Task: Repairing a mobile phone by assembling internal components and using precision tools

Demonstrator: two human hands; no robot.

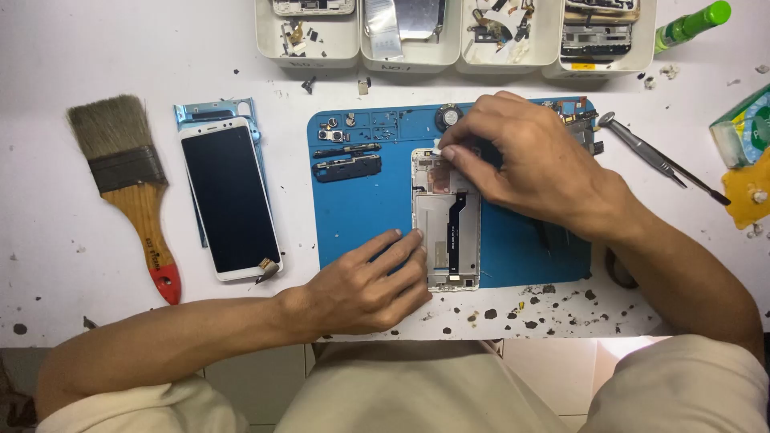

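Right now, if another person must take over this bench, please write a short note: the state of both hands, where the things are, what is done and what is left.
Left hand: flat on the blue mat, fingertips against the left edge of the opened phone frame, steadying it.
Right hand: over the top of the frame, fingertips pinched at its upper left corner; whether they hold a part is hidden.
Around: screen panel and paintbrush left of the mat; tweezers to the right; part trays at the back.
Done: the phone is open, small parts laid out on the mat.
Left: frame and screen are not yet joined.
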